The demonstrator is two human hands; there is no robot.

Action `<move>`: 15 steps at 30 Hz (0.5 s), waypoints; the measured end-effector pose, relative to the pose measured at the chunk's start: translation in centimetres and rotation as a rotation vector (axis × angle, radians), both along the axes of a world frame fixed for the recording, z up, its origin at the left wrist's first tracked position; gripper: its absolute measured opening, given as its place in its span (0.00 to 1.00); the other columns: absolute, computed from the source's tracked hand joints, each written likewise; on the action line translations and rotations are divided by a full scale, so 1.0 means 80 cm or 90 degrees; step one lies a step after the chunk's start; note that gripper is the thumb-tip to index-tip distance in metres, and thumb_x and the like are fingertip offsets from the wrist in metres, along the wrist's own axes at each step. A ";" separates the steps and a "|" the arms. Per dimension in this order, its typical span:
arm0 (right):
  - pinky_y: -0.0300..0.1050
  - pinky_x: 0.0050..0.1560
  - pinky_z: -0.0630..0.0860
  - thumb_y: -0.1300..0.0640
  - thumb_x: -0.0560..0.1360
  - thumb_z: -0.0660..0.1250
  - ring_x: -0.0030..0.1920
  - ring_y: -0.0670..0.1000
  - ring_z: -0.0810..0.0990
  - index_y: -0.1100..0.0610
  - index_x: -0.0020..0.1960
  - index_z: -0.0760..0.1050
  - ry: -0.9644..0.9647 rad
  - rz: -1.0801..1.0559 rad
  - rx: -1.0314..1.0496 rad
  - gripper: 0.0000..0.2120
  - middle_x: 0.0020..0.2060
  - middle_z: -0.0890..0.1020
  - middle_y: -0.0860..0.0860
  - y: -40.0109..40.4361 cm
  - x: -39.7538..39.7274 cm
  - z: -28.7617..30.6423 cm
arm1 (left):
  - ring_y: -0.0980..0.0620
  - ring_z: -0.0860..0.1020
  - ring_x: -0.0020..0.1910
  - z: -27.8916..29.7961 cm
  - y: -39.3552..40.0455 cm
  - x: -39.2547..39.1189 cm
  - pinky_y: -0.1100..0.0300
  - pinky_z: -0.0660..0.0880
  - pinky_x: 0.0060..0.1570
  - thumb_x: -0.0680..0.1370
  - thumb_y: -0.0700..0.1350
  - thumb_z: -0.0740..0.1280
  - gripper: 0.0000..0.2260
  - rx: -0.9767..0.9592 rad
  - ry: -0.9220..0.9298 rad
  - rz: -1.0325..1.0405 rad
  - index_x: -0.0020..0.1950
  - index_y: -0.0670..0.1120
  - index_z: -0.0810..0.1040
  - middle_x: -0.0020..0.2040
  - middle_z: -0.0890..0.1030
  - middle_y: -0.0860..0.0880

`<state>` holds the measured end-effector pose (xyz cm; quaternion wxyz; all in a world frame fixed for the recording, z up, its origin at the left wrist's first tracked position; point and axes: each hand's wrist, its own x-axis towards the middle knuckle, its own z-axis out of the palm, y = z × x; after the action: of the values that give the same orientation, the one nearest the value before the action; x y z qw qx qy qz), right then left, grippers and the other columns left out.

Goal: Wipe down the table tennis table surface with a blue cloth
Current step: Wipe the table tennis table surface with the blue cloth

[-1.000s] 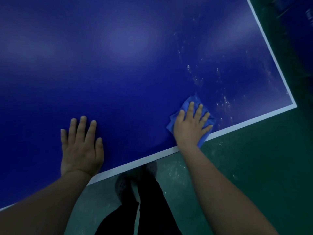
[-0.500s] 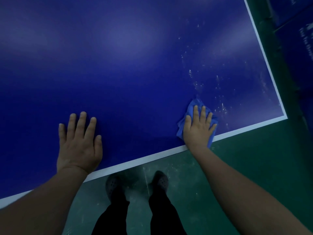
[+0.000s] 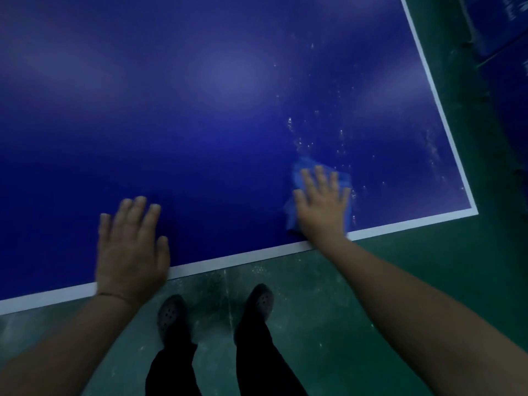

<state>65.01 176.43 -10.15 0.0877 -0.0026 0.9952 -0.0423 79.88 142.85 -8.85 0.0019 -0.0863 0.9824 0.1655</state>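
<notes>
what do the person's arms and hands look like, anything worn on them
Both forearms are bare as far as the frame shows, with no sleeves in view. The left hand and right hand wear no gloves, and no rings or watch can be made out. A thin line crosses the left wrist, possibly a slim band or string; the dim, blurred picture does not settle which.

No legible text or numbers; pale lettering on the blue panel (image 3: 511, 12) at upper right is unreadable.
</notes>
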 end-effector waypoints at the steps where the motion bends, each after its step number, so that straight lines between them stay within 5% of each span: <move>1: 0.65 0.77 0.41 0.38 0.82 0.45 0.81 0.55 0.44 0.41 0.81 0.50 -0.025 -0.098 0.008 0.28 0.82 0.49 0.46 0.042 -0.011 0.005 | 0.37 0.61 0.77 -0.001 0.035 -0.005 0.38 0.50 0.76 0.79 0.52 0.54 0.28 0.006 0.010 -0.029 0.74 0.38 0.69 0.76 0.66 0.36; 6: 0.71 0.75 0.41 0.39 0.83 0.43 0.81 0.59 0.43 0.43 0.82 0.47 -0.005 -0.323 -0.027 0.28 0.82 0.48 0.49 0.073 -0.034 0.010 | 0.43 0.51 0.81 -0.022 0.137 -0.025 0.38 0.47 0.78 0.80 0.56 0.52 0.31 -0.032 -0.037 -0.072 0.79 0.40 0.61 0.81 0.58 0.41; 8: 0.69 0.76 0.39 0.39 0.83 0.43 0.81 0.59 0.43 0.43 0.81 0.48 0.014 -0.220 -0.038 0.28 0.82 0.48 0.48 0.024 -0.012 0.003 | 0.43 0.47 0.82 -0.030 0.141 -0.026 0.38 0.44 0.78 0.81 0.58 0.50 0.32 -0.075 -0.056 -0.064 0.80 0.41 0.56 0.82 0.53 0.41; 12: 0.69 0.76 0.42 0.38 0.82 0.48 0.81 0.59 0.48 0.43 0.80 0.57 -0.017 0.345 -0.051 0.28 0.81 0.54 0.48 -0.007 0.056 -0.003 | 0.42 0.48 0.81 -0.031 0.144 -0.027 0.37 0.44 0.77 0.81 0.59 0.49 0.33 -0.114 -0.074 -0.052 0.81 0.42 0.56 0.82 0.53 0.40; 13: 0.70 0.76 0.46 0.38 0.81 0.49 0.81 0.59 0.51 0.44 0.79 0.59 -0.014 0.401 -0.049 0.27 0.80 0.57 0.49 0.020 0.044 -0.004 | 0.42 0.48 0.81 -0.031 0.145 -0.027 0.36 0.45 0.77 0.81 0.60 0.48 0.33 -0.118 -0.078 -0.050 0.81 0.42 0.57 0.82 0.54 0.40; 15: 0.71 0.75 0.51 0.38 0.81 0.50 0.80 0.60 0.54 0.44 0.78 0.61 0.019 0.296 -0.020 0.28 0.80 0.60 0.49 0.092 0.002 -0.007 | 0.42 0.49 0.81 -0.032 0.145 -0.029 0.36 0.45 0.77 0.81 0.60 0.48 0.32 -0.126 -0.087 -0.045 0.81 0.43 0.57 0.82 0.54 0.41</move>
<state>65.16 183.76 -10.70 0.0805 -0.2341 0.9682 -0.0365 77.59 154.43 -11.41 0.0664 -0.0628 0.9939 0.0612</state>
